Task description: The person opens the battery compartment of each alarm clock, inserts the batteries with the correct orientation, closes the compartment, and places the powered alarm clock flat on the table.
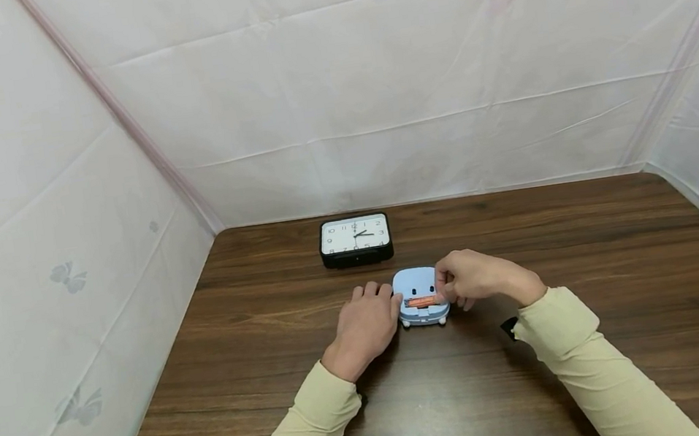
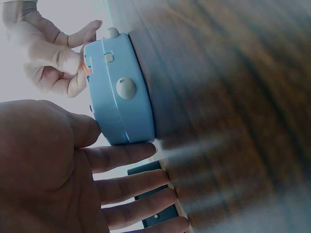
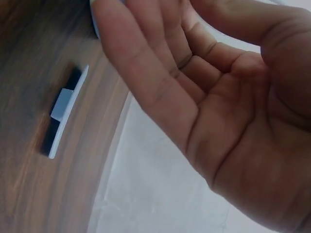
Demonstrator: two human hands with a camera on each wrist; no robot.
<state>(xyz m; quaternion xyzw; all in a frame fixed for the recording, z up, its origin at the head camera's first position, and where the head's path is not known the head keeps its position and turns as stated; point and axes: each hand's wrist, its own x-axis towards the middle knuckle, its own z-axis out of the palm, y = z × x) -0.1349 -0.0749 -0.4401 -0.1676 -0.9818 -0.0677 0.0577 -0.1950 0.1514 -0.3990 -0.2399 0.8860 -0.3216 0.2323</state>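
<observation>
A small light-blue alarm clock (image 1: 406, 281) lies on its face, with two dark knobs and an uncovered battery compartment on its back. Inside the compartment sits an orange battery (image 1: 422, 302). The left hand (image 1: 366, 322) holds the clock's left side, thumb at the back's edge and index finger along the side; its other fingers extend onto the table. From the right, the right hand (image 1: 479, 276) pinches at the battery's right end with thumb and fingers. In the left wrist view those fingertips meet a sliver of orange. The right wrist view hides the contact behind the palm.
A black rectangular clock (image 1: 355, 241) with a white dial lies behind the blue one on the brown wooden table (image 1: 257, 318). A thin pale piece with a tab (image 3: 62, 104) lies near the right hand. White patterned sheets (image 1: 371, 82) enclose the table's back and sides.
</observation>
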